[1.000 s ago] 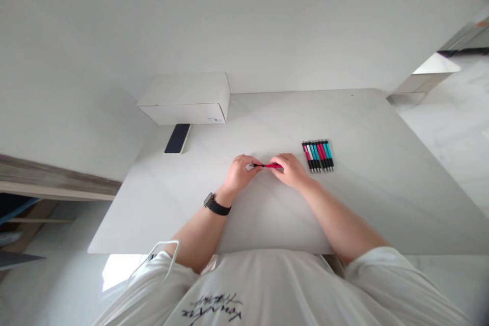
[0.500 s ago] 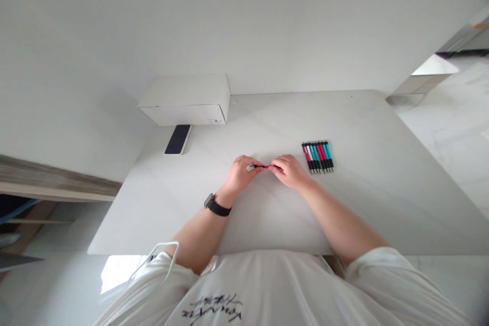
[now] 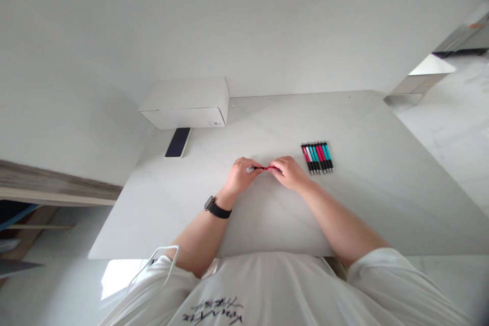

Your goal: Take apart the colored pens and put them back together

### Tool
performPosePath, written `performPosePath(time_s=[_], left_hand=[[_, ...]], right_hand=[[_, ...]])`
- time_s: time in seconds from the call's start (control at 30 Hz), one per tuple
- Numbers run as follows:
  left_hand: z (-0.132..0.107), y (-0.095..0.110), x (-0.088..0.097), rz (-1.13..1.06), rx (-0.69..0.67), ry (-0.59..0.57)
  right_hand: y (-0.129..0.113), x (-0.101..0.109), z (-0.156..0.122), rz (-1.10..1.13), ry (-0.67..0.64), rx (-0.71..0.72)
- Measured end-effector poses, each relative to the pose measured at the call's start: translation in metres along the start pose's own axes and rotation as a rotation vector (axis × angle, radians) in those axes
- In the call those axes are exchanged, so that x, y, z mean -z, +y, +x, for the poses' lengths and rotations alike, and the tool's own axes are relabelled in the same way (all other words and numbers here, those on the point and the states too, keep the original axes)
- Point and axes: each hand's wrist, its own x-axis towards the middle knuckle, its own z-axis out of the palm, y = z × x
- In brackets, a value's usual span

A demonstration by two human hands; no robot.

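Note:
A red and black pen point(image 3: 266, 168) lies level between my two hands, just over the table or resting on it; I cannot tell which. My left hand point(image 3: 241, 175), with a black watch at the wrist, pinches the black end. At the red end, my right hand point(image 3: 289, 172) has its fingers closed round the barrel and hides part of it. To the right of that hand, a row of several pens point(image 3: 317, 157) in red, white and teal lies side by side, their black grips toward me.
A white box point(image 3: 187, 104) stands at the back left of the white table point(image 3: 367, 204), against the wall. In front of the box lies a phone point(image 3: 178, 142), dark screen up. A white cable point(image 3: 173, 260) loops by my left sleeve.
Both hands keep the same hold on the pen and have barely moved. The whole view has shifted very slightly.

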Motion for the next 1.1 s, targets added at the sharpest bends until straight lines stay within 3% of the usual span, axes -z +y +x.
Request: performPosePath(time_s=[0.6,0.87,1.1], left_hand=[[0.0002,0.0023,0.0010,-0.006,0.002,-0.021],[-0.0003,0.0023,-0.0005,-0.005,-0.061,-0.028],[0.0006,0.0042,0.0003,-0.033,-0.155,-0.041]], right_hand=[[0.0005,0.0001,-0.0009,-0.023,0.005,0.017],[0.0014,-0.0011,-0.0005,0.020,-0.069,0.024],[0.0052,-0.0001,-0.0014,0.098,-0.161,-0.052]])
